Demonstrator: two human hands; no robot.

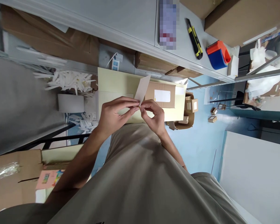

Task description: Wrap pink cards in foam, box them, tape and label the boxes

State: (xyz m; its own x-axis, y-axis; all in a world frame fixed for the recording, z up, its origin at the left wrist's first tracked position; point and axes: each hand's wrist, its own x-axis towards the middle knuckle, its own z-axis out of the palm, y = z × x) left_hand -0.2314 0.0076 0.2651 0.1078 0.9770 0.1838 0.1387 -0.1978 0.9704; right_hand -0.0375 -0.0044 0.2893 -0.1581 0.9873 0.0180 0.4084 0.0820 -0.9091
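Observation:
A small white sheet [142, 88], like a label or card, stands tilted between my hands above a pale yellow board [115, 82]. My left hand [116, 113] pinches it at its near corner with thumb and fingers. Beside it, the thumb and forefinger of my right hand [154, 117] are pressed together at that same corner, almost touching the left fingertips. What lies right between the fingertips is too small to make out. Just beyond my right hand, a flat brown carton [162, 86] bearing a white label [162, 95] rests on the board.
A grey shelf [121, 18] across the front carries a yellow-black utility knife [194, 39] and a red-and-blue holder [218, 55]. Right of the board stands an open carton [190, 119] with small boxes. White paper strips [67, 81] heap up at left, near a power strip [115, 64].

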